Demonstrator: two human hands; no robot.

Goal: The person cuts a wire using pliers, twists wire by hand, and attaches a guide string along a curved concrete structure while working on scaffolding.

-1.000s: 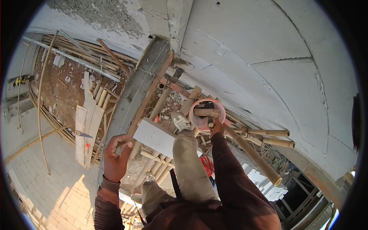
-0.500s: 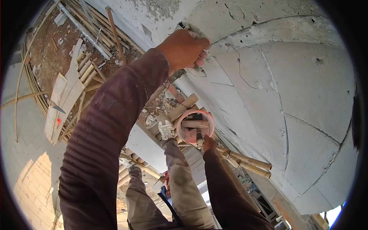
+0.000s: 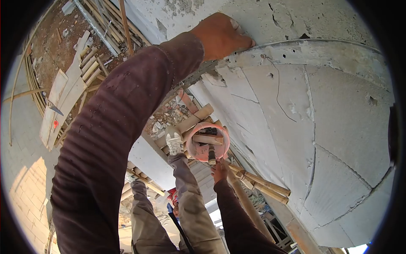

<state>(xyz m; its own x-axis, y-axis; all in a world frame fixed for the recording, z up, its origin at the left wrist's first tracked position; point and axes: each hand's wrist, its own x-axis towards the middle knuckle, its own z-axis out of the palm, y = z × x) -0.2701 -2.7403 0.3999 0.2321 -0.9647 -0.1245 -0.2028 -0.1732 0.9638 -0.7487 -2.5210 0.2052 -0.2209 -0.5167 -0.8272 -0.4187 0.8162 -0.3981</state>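
Observation:
My left hand (image 3: 224, 37) is closed in a fist against the rough concrete wall (image 3: 296, 23), at the end of a raised curved ridge (image 3: 308, 53). Whatever its fingers hold, if anything, is hidden. Lower down, my right hand (image 3: 219, 170) is closed at the near rim of a pink bucket (image 3: 191, 142); its fingertips are partly hidden. Inside the bucket lie a wooden block-like piece (image 3: 208, 139) and a tool with a dark handle (image 3: 211, 153), whose end points toward my right hand. A thin bent wire (image 3: 278, 91) hangs from the ridge.
Under my shoe (image 3: 174, 143) and the bucket are bamboo poles (image 3: 192, 120). More poles (image 3: 264, 186) jut out at right. Pale wall panels (image 3: 347, 110) with open joints fill the right side. Far below lie rubble (image 3: 53, 51), boards (image 3: 67, 99) and a paved floor (image 3: 25, 127).
My left hand has moved right and slightly up along the wall to the ridge. The view has shifted; the bucket and my right hand appear a little lower and further left.

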